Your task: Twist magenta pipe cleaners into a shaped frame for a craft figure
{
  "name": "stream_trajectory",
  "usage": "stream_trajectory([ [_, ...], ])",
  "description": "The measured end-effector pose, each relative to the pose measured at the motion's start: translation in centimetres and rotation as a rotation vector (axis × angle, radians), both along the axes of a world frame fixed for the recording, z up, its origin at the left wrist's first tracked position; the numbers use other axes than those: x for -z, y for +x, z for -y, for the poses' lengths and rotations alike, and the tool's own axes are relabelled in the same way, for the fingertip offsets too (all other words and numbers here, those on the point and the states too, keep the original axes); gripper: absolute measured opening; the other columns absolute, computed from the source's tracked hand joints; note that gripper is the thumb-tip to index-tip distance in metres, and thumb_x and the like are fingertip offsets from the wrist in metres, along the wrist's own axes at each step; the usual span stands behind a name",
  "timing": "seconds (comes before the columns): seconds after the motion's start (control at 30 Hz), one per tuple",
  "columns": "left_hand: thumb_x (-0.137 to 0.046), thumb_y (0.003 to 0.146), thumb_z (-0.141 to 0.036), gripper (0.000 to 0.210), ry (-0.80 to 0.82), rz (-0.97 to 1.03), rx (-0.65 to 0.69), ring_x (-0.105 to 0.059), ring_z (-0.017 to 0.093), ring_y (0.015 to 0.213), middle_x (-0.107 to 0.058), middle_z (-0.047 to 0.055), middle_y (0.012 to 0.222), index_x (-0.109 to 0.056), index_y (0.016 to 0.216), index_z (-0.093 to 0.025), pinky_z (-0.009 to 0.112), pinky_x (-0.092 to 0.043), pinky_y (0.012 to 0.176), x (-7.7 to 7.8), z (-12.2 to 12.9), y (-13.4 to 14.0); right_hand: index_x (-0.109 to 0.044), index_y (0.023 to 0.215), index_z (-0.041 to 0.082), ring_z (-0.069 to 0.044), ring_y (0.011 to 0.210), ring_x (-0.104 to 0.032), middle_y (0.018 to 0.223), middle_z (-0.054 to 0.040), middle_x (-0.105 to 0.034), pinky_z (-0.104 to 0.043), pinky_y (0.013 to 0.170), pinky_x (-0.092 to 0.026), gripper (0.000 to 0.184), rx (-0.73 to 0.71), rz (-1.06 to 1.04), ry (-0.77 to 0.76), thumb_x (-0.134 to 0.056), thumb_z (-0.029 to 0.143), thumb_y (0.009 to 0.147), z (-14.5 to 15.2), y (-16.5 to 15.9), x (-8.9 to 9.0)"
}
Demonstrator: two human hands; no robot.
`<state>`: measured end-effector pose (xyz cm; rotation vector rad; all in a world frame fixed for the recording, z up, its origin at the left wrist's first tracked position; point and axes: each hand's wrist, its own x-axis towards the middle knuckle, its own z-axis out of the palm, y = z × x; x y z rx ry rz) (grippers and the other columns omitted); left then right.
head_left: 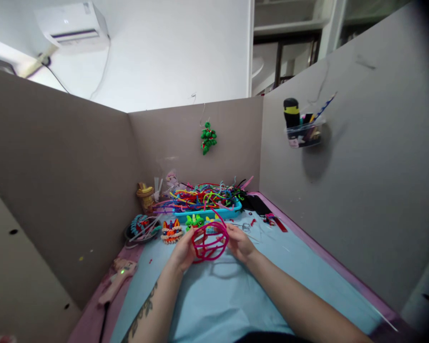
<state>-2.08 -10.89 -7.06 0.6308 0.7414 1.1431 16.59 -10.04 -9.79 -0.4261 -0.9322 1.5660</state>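
Between my hands, above the blue cloth (236, 305), is a round, open cage of bent magenta pipe cleaners (210, 258), with one loose end sticking up. My left hand (185, 247) grips its left side, fingers closed on the strands. On the opposite side, my right hand (240, 244) pinches the cage's edge; some of its fingertips are hidden behind the strands. Just beyond stand small pipe-cleaner figures: an orange and cream one (171, 232), a green one (194, 222) and a partly covered yellow and blue one (212, 223).
A blue tray (207, 215) heaped with colourful pipe cleaners stands at the back. Left are a dark bowl (131, 235) and a pink glue gun (118, 282) with a cord. Scissors (246, 227) lie at right. Grey panels (343, 190) enclose the table; a pen box (303, 136) hangs there.
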Motion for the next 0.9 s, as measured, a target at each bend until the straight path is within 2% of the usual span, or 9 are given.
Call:
stream_trajectory([
  [0.13,-0.057,0.079,-0.042,0.027,0.057,-0.009,0.028,-0.063,0.024,0.088,-0.063,0.009,0.101,-0.061,0.088,-0.017,0.033,-0.053,0.064,0.1,0.2,0.1,-0.065,0.076,0.019,-0.017,0.078,-0.059,0.082,-0.0039,-0.067,-0.030,0.072,-0.044,0.016,0.024,-0.011,-0.046,-0.071,0.029,0.065,0.1,-0.1,0.0],
  [0.23,-0.056,0.078,-0.047,0.035,0.157,0.010,0.050,-0.061,0.024,0.092,-0.060,0.010,0.112,-0.063,0.095,-0.017,0.032,-0.052,0.068,0.1,0.5,0.3,-0.065,0.080,0.019,-0.018,0.084,-0.060,0.086,-0.0045,-0.067,-0.031,0.074,-0.044,0.020,0.028,-0.017,-0.075,-0.071,0.028,0.064,0.2,-0.1,0.0],
  [0.4,-0.063,0.073,-0.046,0.039,0.287,0.014,0.062,-0.057,0.026,0.102,-0.056,0.010,0.121,-0.062,0.101,-0.018,0.031,-0.051,0.071,0.6,0.4,0.5,-0.065,0.081,0.019,-0.018,0.085,-0.059,0.088,-0.0036,-0.067,-0.030,0.073,-0.045,0.018,0.026,-0.046,-0.095,-0.070,0.025,0.065,0.4,-0.5,0.1],
  [0.57,-0.064,0.073,-0.041,0.029,0.243,0.016,-0.106,-0.061,0.019,0.092,-0.066,0.007,0.099,-0.063,0.089,-0.017,0.021,-0.048,0.064,1.6,-0.5,0.7,-0.063,0.078,0.019,-0.016,0.078,-0.060,0.083,-0.0033,-0.066,-0.029,0.073,-0.044,0.013,-0.003,-0.035,-0.050,-0.068,0.027,0.069,0.7,-1.2,0.5],
  [0.77,-0.057,0.076,-0.049,0.036,0.147,-0.022,-0.234,-0.063,0.014,0.065,-0.067,0.005,0.076,-0.062,0.078,-0.014,0.018,-0.042,0.045,1.9,-1.0,1.1,-0.063,0.075,0.018,-0.016,0.069,-0.058,0.075,-0.0029,-0.065,-0.029,0.070,-0.043,0.017,-0.025,-0.011,-0.007,-0.069,0.033,0.069,1.5,-2.1,0.1],
  [0.9,-0.055,0.079,-0.045,0.033,0.125,0.007,-0.267,-0.062,0.012,0.060,-0.067,0.004,0.071,-0.061,0.074,-0.013,0.019,-0.045,0.049,2.0,-1.1,1.2,-0.063,0.074,0.018,-0.015,0.069,-0.056,0.072,-0.0019,-0.063,-0.027,0.068,-0.041,0.019,-0.019,-0.020,-0.020,-0.072,0.033,0.066,2.0,-2.6,-0.1],
])
